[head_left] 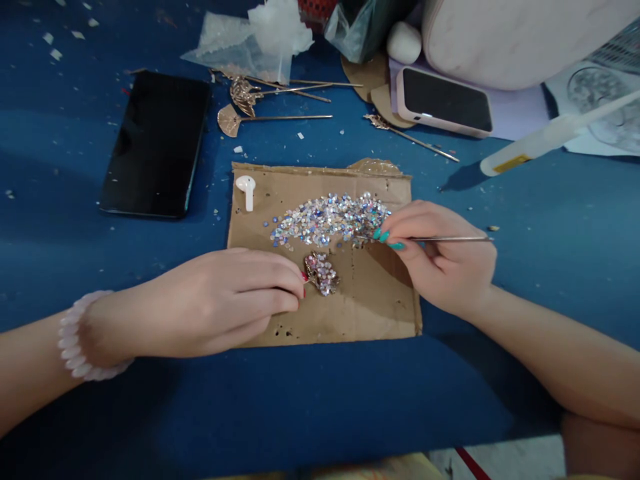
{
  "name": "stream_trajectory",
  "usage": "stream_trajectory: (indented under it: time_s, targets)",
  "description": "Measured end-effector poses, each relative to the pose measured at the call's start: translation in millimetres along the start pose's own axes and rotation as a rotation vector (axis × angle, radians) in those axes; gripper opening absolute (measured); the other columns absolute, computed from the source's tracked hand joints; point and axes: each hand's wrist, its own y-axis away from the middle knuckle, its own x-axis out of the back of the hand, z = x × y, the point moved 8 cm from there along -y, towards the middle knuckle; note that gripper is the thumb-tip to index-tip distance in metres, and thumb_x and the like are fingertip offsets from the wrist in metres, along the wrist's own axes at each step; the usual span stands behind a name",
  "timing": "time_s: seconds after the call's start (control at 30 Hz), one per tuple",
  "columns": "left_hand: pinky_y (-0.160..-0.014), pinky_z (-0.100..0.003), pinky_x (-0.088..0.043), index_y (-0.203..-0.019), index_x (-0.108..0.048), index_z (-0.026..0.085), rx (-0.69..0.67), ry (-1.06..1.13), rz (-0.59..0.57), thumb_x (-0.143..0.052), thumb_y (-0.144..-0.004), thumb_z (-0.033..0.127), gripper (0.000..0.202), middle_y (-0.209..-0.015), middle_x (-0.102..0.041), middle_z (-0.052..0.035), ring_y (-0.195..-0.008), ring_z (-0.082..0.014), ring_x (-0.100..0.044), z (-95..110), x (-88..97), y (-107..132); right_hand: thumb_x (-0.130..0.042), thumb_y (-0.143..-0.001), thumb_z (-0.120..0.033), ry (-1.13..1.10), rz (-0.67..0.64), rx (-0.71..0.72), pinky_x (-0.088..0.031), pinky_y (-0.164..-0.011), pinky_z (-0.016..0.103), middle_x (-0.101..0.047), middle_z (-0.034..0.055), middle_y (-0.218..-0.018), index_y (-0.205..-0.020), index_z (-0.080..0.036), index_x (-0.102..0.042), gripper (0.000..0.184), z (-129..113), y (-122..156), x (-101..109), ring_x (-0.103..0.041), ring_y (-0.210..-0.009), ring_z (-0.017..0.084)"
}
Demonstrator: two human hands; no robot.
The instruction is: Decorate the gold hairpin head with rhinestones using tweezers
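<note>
On a piece of brown cardboard [380,313] lies a spread pile of small glittering rhinestones [330,217], clear, pink and blue. My left hand [215,300] is closed, its fingertips pinching the stem of a hairpin. The hairpin's metal head [323,273], covered in pinkish rhinestones, rests over the cardboard just below the pile. My right hand [440,253] pinches a thin metal stick tool [450,239], held nearly level. Its tip reaches left to the lower right edge of the pile; whether a stone sticks to it is too small to tell.
A white earbud [246,192] sits on the cardboard's upper left corner. Left of it lies a black tablet or phone [157,143]. Behind are bare metal hairpins [280,119], plastic bags [240,47], a pink-cased phone [445,100] and a white glue bottle [530,150].
</note>
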Motion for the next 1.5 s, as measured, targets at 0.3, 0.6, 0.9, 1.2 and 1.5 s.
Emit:
stream_trajectory:
  time_s: [0.3, 0.6, 0.9, 1.2, 1.5]
  targets:
    - [-0.106, -0.029, -0.049, -0.11, -0.064, 0.009, 0.004, 0.004, -0.006, -0.046, -0.097, 0.008, 0.022, -0.114, -0.068, -0.0115, -0.118, -0.0195, -0.059, 0, 0.3, 0, -0.057, -0.089, -0.008, -0.057, 0.003, 0.028, -0.058, -0.074, 0.033, -0.069, 0.0037, -0.079, -0.088, -0.02, -0.064, 0.014, -1, 2, 0, -0.07, -0.079, 0.017]
    - [-0.098, -0.031, -0.053, -0.108, -0.063, 0.01, 0.005, 0.013, 0.005, -0.046, -0.097, 0.007, 0.021, -0.111, -0.069, -0.0123, -0.113, -0.0206, -0.063, 1, 2.1, -3, -0.051, -0.097, -0.012, -0.11, -0.224, 0.221, -0.056, -0.074, 0.036, -0.071, 0.0067, -0.082, -0.089, -0.017, -0.061, 0.014, -38, 6, -14, -0.067, -0.076, 0.015]
    - [-0.096, -0.033, -0.053, -0.109, -0.064, 0.009, 0.005, 0.006, -0.001, -0.046, -0.098, 0.008, 0.021, -0.113, -0.069, -0.0124, -0.115, -0.0212, -0.062, 1, 1.7, -3, -0.055, -0.095, -0.013, -0.148, -0.215, 0.179, -0.056, -0.075, 0.037, -0.07, 0.0081, -0.086, -0.092, -0.015, -0.062, 0.008, -33, 8, -16, -0.066, -0.078, 0.016]
    - [-0.097, -0.033, -0.054, -0.11, -0.064, 0.009, 0.0, 0.001, 0.003, -0.045, -0.098, 0.008, 0.022, -0.112, -0.07, -0.013, -0.115, -0.0217, -0.062, 1, 1.9, -3, -0.055, -0.094, -0.01, -0.222, -0.249, 0.086, -0.056, -0.074, 0.036, -0.069, 0.0077, -0.087, -0.093, -0.017, -0.062, 0.01, -25, 7, -18, -0.065, -0.079, 0.016]
    - [-0.097, -0.032, -0.054, -0.108, -0.063, 0.01, -0.001, -0.003, -0.001, -0.044, -0.098, 0.009, 0.021, -0.111, -0.07, -0.0128, -0.113, -0.0214, -0.064, 2, 2.0, -4, -0.053, -0.095, -0.01, -0.231, -0.278, 0.051, -0.056, -0.073, 0.034, -0.069, 0.0069, -0.085, -0.09, -0.018, -0.062, 0.013, -24, 6, -19, -0.064, -0.078, 0.015]
